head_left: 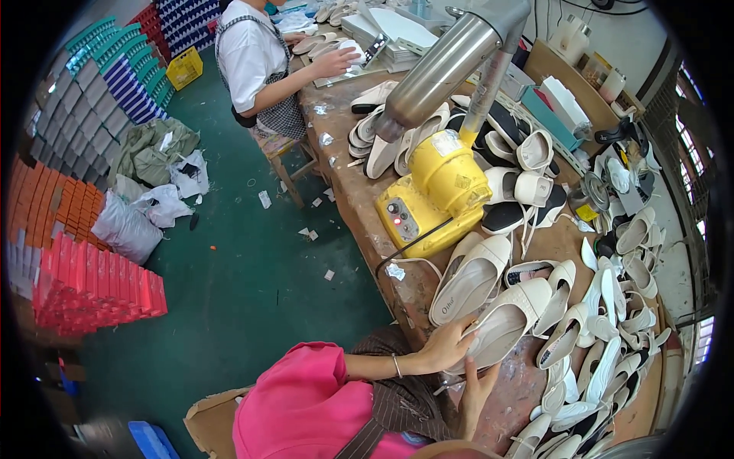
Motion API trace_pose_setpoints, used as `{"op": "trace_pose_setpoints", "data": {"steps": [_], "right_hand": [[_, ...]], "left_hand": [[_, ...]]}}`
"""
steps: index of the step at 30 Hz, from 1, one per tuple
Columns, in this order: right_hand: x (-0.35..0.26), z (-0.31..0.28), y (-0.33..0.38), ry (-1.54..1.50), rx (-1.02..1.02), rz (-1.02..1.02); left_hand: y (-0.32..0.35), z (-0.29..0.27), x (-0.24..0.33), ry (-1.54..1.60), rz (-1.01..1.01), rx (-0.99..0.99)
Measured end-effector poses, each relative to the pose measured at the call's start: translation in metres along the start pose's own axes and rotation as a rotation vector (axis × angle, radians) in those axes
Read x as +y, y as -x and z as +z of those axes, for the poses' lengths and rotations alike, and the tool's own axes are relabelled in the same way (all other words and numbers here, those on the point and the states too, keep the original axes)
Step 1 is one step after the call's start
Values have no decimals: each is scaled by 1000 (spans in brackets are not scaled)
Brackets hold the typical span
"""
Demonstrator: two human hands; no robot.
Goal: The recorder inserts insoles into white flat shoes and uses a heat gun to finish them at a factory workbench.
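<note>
Beige, one shoe [501, 327] was held in the fingers of the left hand [446, 349] and right hand [477, 389]. One yellow machine [449, 177] stood beyond them.

On the worktop [344, 180], the machine [451, 180] stands midway along the left edge, with loose shoes [534, 151] to its right. Before it, near that edge, is one shoe [501, 330], the left hand [447, 348] and right hand [475, 392] at its heel. A heap [608, 371] lines the right edge. Box stacks [103, 283] stand left, on the floor [252, 245].
</note>
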State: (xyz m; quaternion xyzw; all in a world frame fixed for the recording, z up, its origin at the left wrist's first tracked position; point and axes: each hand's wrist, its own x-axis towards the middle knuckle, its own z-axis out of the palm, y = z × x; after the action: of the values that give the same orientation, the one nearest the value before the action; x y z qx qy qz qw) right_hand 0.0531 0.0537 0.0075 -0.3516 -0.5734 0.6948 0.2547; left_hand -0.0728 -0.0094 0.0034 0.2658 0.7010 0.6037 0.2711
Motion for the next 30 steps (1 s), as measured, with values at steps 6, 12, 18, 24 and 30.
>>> {"op": "trace_pose_setpoints", "data": {"steps": [6, 12, 18, 24, 30], "right_hand": [[11, -1, 7, 68, -66, -18], [11, 2, 6, 16, -42, -8], [15, -1, 10, 53, -124, -16], [-9, -8, 13, -305, -82, 176], [-18, -38, 6, -275, 92, 110]], "left_hand": [[-3, -10, 6, -14, -57, -20], [-1, -10, 0, 48, -19, -38], [5, -8, -7, 101, 100, -7], [-4, -9, -4, 295, 87, -457], [-9, -5, -11, 186, 140, -483]]}}
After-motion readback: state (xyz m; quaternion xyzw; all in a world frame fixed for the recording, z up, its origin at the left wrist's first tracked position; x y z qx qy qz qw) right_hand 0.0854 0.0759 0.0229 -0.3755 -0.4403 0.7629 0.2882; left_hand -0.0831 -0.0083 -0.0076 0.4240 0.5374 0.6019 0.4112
